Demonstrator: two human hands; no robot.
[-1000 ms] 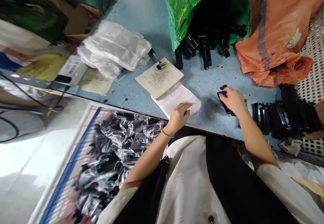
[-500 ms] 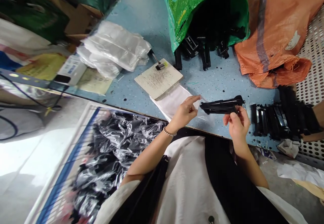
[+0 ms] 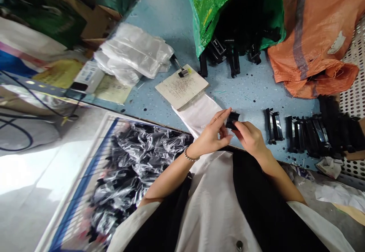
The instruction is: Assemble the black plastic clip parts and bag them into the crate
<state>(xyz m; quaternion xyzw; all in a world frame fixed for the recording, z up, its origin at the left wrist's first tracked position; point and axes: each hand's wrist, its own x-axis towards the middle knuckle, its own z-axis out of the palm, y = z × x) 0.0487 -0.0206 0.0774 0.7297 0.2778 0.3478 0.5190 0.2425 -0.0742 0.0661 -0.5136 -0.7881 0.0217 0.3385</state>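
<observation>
Half a second back, held the part lengthwise in the air with the hands apart; now brings both together just above the near table edge. Grips the black plastic part [image 3: 232, 119] in the right hand [image 3: 250, 138], fingers clamped on its near end, so that only a short stub shows. Closes the left hand [image 3: 210, 136] on the same spot, thumb and forefinger pinched at the part's far tip. Sets that pinch right over the clear bags [image 3: 199, 112] stacked flat under the clipped cardboard pad [image 3: 181, 86]; cannot tell whether any film is caught between the fingers. Holds the part off the blue table [image 3: 159, 20], just beside that stack. Leaves a pair of black parts [image 3: 273, 126] and a longer row of parts [image 3: 310, 136] lying to the right, well clear of the hands. Leaves more spilling from the green sack [image 3: 216, 12] next to the orange sack [image 3: 313, 24]. Reads, as a judgement, as the turn from picking up to bagging: part end-on and meeting the bags, not visibly inside one. Shows film-wrapped black pieces in the crate [image 3: 91, 167] below the table edge.
</observation>
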